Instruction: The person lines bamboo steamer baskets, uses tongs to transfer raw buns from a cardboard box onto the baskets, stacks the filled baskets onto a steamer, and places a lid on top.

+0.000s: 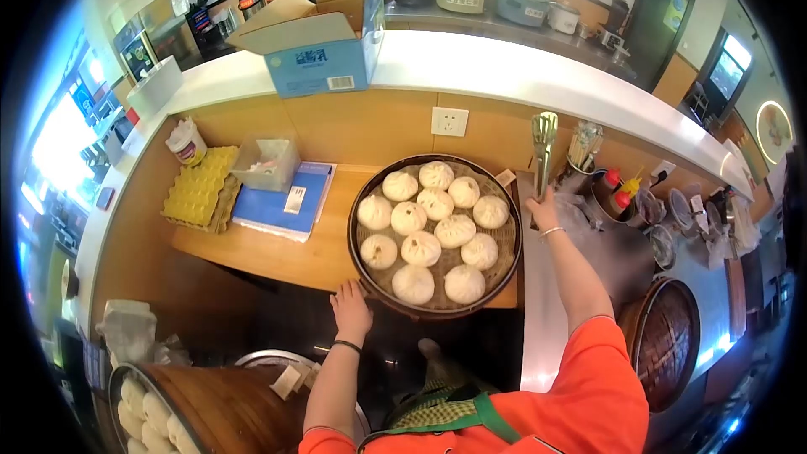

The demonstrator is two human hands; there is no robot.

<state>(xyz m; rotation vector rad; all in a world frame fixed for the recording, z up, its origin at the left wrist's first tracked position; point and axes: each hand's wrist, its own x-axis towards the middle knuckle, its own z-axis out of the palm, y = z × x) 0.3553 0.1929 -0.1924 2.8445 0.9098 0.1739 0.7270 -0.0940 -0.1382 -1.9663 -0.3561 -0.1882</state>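
Observation:
A round bamboo steamer tray (510, 273) with several pleated steamed buns (421, 249) spread over its mesh sits at the front of the wooden table. My right hand (542, 208) is closed around a pair of metal tongs (545, 147), to the right of the tray. The tongs point away from me, their heads up near the back wall and apart from the buns. At the table's front edge, my left hand (351, 313) rests beside the tray's lower left rim, fingers slightly spread. Whether its fingertips touch the rim is hard to see.
A blue folder (290, 195), a plastic tub (266, 164) and yellow egg trays (202, 189) lie left. Sauce bottles (620, 199) stand right on the metal counter. A tall steamer stack (223, 408) at lower left holds more buns. An open carton (315, 59) sits on the ledge.

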